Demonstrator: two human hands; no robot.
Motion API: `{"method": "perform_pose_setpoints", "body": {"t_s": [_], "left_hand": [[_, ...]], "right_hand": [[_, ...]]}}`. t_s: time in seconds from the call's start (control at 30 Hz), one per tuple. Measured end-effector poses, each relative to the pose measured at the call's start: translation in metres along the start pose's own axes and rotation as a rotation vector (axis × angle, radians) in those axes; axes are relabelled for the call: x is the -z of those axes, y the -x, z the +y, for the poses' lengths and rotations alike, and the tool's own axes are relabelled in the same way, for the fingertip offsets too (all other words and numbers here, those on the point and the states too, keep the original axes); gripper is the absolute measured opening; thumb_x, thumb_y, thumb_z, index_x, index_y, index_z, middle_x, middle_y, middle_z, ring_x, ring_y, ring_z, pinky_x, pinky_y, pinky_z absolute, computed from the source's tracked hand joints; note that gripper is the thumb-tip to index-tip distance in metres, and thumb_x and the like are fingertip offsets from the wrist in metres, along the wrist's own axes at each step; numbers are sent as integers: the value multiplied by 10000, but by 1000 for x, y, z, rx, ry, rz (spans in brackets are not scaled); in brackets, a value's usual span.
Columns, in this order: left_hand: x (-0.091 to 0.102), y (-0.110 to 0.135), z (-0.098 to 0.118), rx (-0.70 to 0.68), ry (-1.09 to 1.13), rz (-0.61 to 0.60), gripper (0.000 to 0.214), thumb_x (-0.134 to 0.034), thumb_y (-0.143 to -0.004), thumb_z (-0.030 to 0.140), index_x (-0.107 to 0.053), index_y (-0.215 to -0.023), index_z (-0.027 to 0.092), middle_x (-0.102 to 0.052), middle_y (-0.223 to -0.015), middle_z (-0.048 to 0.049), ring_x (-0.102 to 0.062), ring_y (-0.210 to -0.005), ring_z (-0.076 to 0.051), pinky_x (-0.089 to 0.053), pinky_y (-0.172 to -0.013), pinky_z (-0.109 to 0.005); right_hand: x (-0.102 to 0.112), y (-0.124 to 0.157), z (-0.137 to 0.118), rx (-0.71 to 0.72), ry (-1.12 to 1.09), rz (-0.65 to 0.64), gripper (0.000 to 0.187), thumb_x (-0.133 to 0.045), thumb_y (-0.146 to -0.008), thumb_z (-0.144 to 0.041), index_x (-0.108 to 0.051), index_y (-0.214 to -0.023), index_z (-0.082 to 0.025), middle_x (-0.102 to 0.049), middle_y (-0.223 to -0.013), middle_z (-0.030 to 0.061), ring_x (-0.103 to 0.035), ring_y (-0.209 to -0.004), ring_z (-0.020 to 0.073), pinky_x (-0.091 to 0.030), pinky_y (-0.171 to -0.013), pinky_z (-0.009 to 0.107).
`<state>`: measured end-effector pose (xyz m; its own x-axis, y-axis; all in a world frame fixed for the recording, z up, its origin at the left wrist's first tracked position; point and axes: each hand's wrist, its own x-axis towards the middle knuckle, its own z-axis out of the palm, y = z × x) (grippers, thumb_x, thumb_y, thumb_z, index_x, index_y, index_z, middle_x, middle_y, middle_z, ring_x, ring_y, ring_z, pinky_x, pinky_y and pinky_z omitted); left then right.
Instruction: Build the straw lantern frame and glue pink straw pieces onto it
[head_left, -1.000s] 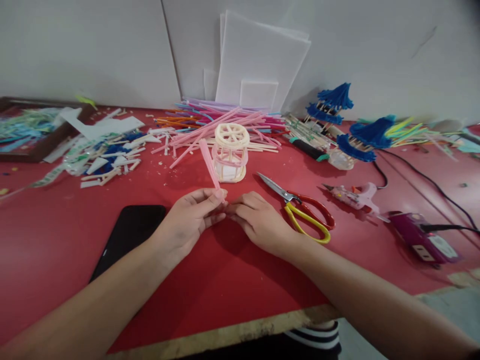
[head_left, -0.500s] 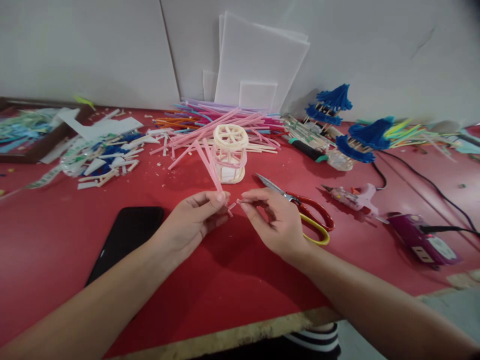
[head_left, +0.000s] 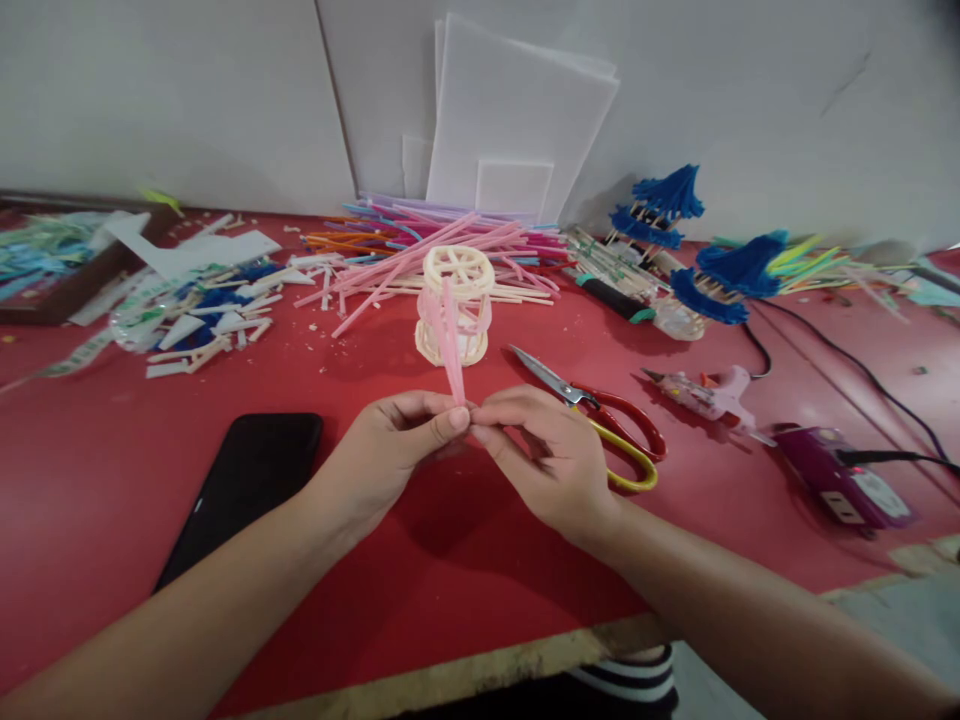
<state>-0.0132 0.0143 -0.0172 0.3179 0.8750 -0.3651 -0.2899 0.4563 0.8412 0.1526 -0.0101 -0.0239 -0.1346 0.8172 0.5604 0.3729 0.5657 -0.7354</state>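
My left hand (head_left: 409, 432) pinches the lower end of some thin pink strips (head_left: 452, 350) that point up and away from me. Against its fingertips, my right hand (head_left: 544, 455) is also closed in a pinch; whatever lies between those fingers is hidden. Behind the strips stands a cream openwork cylinder (head_left: 459, 268) with a spoked round top and pink bands around its middle. To the right of my right hand lie scissors (head_left: 555, 378) with one red and one yellow handle, partly covered by that hand.
A black phone (head_left: 244, 490) lies left. Rightward are a pink glue gun (head_left: 705, 398), a purple power box (head_left: 840, 480) with cables, and blue-roofed models (head_left: 739, 275). Colored sticks (head_left: 420, 245) are piled at the back; white and blue scraps (head_left: 217, 310) lie left.
My hands have come together, the left moving slightly right. The pink strips have swung more upright and now overlap the cylinder. The small pink piece at my right fingertips is no longer visible.
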Motion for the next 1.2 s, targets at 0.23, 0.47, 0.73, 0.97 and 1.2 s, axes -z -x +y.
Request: {"method": "perform_pose_setpoints", "body": {"t_s": [0.23,0.47,0.73,0.97,1.2], "left_hand": [[-1,0,5,128,93,-28,302,-913,-523,340,-701,-660,175,-666,-693,34,-602,-655,-80,-517,-670,-202],[-1,3,4,190,74,-52,298,-914,-525,338,-701,-652,174,-656,-680,33,-587,-637,-70,-496,-630,-176],[0,4,4,227,104,-103,308,-920,-525,319,-731,-700,149,-684,-716,20,-626,-673,-65,-537,-649,-152],[-2,0,3,171,138,-115,290,-922,-524,291,-730,-677,136,-696,-694,18,-651,-667,-67,-566,-683,-148],[-2,0,1,-12,126,-161,198,-890,-600,278,-747,-682,167,-692,-630,18,-642,-595,-79,-549,-627,-159]], "right_hand": [[2,0,3,58,29,-15,94,-681,-845,-185,-671,-924,-234,-736,-853,21,-679,-826,162,-559,-772,303],[2,1,2,143,93,17,74,-692,-838,-163,-670,-866,-228,-729,-828,21,-682,-787,148,-563,-751,270],[4,2,2,215,147,51,109,-674,-847,-133,-643,-871,-235,-720,-821,13,-677,-768,148,-563,-719,277],[-1,1,0,128,35,66,128,-692,-807,-76,-642,-828,-192,-700,-779,7,-657,-754,118,-546,-728,234],[-8,1,5,-364,-632,-101,115,-662,-858,-280,-694,-808,-182,-692,-738,12,-641,-639,101,-562,-609,230]]}}
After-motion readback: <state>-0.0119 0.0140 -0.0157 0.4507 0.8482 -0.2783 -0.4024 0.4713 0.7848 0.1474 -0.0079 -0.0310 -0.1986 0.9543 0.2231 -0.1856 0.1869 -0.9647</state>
